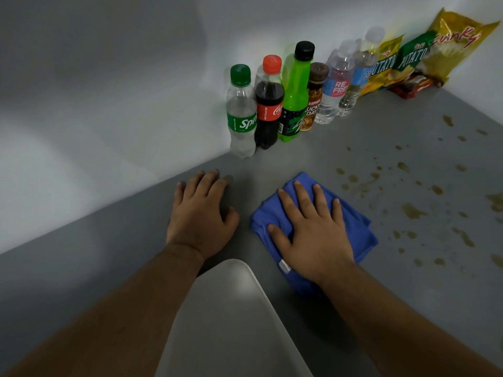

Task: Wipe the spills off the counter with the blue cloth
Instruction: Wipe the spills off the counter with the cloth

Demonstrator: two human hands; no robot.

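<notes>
Along the white wall [109, 91] stands a row of bottles, close together: a Sprite bottle [241, 111] with a green cap, a Coca-Cola bottle [269, 104] with a red cap, a bright green bottle [295, 96] with a black cap, a small brown coffee bottle [313, 97], then two clear water bottles [337, 85]. Past them, snack bags [424, 55] in yellow, green and gold lean against the wall, with a dark red packet [413, 87] lying at their foot. None of these stands between the hands and the mess.

The grey counter [299, 159] is smooth and matte. Brownish spills [413, 210] dot its right part: scattered drops, a few smears and larger blots, reaching to the right edge of view. The nearest drops lie just beyond the cloth's far right corner.

The blue cloth [356, 227] lies folded on the counter, soft and slightly rumpled, with a small white tag at its near edge. The right hand [313, 229] lies flat upon it, palm down, fingers spread and straight, pressing rather than clutching. The left hand [201, 213] rests palm down on the bare counter just left of the cloth, fingers loosely extended toward the wall, holding nothing. Both forearms are bare and reach in from below. Between them sits a pale rounded shape [231, 322], which I cannot identify.
</notes>
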